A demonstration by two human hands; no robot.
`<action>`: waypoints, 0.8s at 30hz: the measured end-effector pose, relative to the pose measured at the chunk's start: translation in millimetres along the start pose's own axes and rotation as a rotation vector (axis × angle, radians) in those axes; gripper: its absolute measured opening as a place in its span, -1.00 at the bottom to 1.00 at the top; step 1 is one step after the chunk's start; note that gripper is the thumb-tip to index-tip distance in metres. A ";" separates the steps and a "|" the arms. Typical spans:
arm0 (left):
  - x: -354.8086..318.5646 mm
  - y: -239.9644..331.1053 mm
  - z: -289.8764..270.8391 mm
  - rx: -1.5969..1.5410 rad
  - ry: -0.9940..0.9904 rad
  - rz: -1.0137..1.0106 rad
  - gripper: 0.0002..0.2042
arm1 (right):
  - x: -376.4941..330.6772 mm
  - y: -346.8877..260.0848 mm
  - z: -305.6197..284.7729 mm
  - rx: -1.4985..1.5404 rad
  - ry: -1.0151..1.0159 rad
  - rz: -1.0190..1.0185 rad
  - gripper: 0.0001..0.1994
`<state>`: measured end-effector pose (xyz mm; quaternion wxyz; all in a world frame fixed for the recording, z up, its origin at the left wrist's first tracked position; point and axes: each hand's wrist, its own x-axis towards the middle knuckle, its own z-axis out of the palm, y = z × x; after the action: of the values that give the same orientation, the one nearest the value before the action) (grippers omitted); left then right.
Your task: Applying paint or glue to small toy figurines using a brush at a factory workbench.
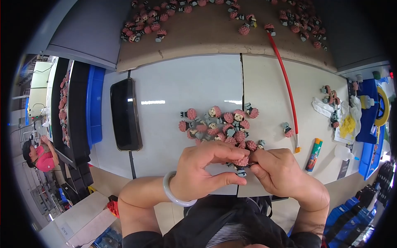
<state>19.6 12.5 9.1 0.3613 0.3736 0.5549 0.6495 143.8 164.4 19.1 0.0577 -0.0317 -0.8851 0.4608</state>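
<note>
Both hands meet just above the person's dark shirt, at the near edge of the white table (173, 91). Left hand (202, 171), with a pale bangle (173, 197) on its wrist, pinches a small pink-haired figure (241, 164) between thumb and fingertips, closed on its spiky head. Right hand (279, 169) is curled tight against the same figure from the other side; its fingers seem to grip a small dark tool or part at the figure's body, though what exactly they hold cannot be told.

Just beyond the knuckles lies a heap of the same figures (219, 126), with one stray figure (288, 130) a little to the right. A long red-handled brush (285, 87) runs diagonally across the right half of the table, and a dark phone (125, 114) lies to the left. More figures are spread on the brown board (198, 37) at the far side.

Doing this step well likely calls for a steady left pinch on the head, so the body does not twist, while the right fingers work with light pressure. Keeping the figure close over the table edge would let a slipped piece land on the surface.
</note>
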 end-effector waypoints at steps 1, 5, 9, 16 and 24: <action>0.0 0.0 0.1 -0.001 -0.002 0.000 -0.62 | 0.2 -0.1 -0.9 0.006 -0.013 -0.003 -0.84; 0.7 0.1 -0.2 -0.021 -0.026 -0.002 -0.62 | 0.5 -2.5 -5.9 0.065 -0.082 0.040 -0.90; 0.9 2.4 -3.4 0.019 -0.097 -0.024 -0.58 | -0.9 1.2 -4.7 0.068 -0.064 0.033 -0.85; 1.0 4.6 -4.3 -0.009 -0.078 -0.017 -0.59 | -1.5 -1.3 -7.2 0.054 -0.023 0.011 -0.89; 0.9 4.5 -5.2 0.049 -0.085 -0.026 -0.59 | -2.2 -0.1 -4.6 -0.050 0.017 -0.048 -0.89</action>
<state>14.3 10.4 13.1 0.3838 0.4026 0.5597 0.6143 146.6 167.8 21.6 0.0754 -0.0159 -0.8963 0.4367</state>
